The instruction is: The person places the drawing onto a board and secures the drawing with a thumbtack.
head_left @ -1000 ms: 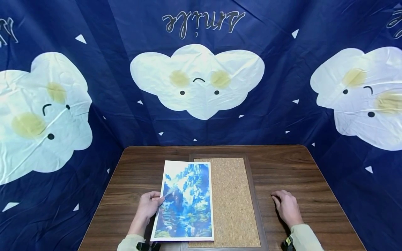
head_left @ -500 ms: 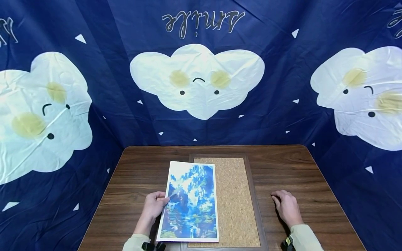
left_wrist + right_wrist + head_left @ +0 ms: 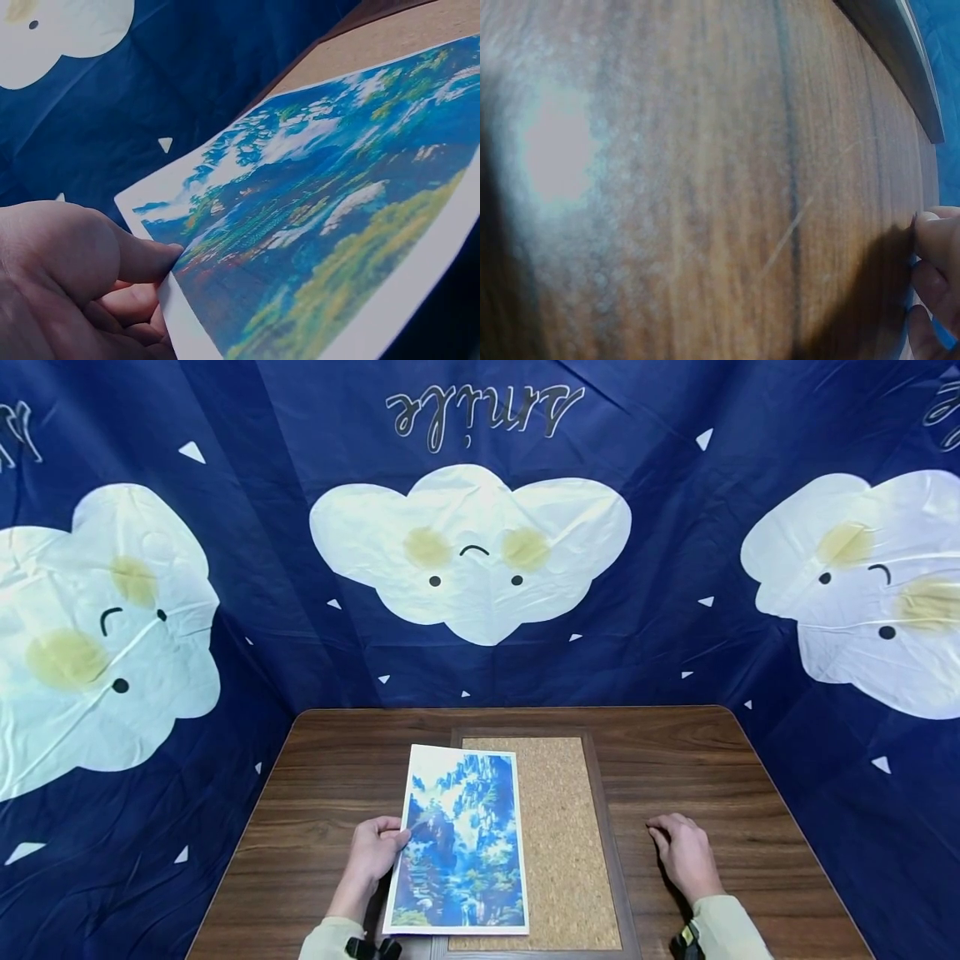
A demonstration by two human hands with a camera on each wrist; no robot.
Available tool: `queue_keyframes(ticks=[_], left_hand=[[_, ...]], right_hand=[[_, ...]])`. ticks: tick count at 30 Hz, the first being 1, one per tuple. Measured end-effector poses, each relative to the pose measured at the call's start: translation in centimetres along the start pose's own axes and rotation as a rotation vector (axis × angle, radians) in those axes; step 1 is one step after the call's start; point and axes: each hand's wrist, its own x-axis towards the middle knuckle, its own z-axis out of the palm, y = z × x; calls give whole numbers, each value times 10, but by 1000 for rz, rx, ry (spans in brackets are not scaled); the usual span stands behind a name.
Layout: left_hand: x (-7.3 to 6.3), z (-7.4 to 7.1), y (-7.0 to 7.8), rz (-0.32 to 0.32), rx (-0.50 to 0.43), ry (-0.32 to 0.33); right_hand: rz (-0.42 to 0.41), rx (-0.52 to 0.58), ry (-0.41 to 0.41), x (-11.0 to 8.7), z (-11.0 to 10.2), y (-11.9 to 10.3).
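Observation:
My left hand point(image 3: 375, 852) pinches the left edge of a white-bordered landscape print point(image 3: 461, 839), thumb on top and fingers beneath. Blue mountains, trees and a waterfall are printed on it. In the left wrist view the thumb point(image 3: 154, 259) presses the white border, and the sheet tilts away from the hand. The print covers the left part of a framed cork board point(image 3: 562, 843); whether it touches the cork I cannot tell. Over the table to the right of the board, my right hand point(image 3: 686, 857) rests with loosely curled fingers and nothing in them.
The brown wooden table point(image 3: 697, 752) ends at a blue curtain point(image 3: 660, 652) with white clouds, which surrounds it at the back and sides. The board's raised dark frame point(image 3: 900, 67) shows in the right wrist view.
My left hand has carried the print a little to the right, so it covers more of the cork board. The right hand has stayed where it was.

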Motion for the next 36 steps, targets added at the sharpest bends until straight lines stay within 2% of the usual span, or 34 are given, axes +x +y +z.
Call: queue_keyframes(ticks=[36], left_hand=[[-4,32,4,65,-45,-31]], right_hand=[[-1,5,21,0,0,0]])
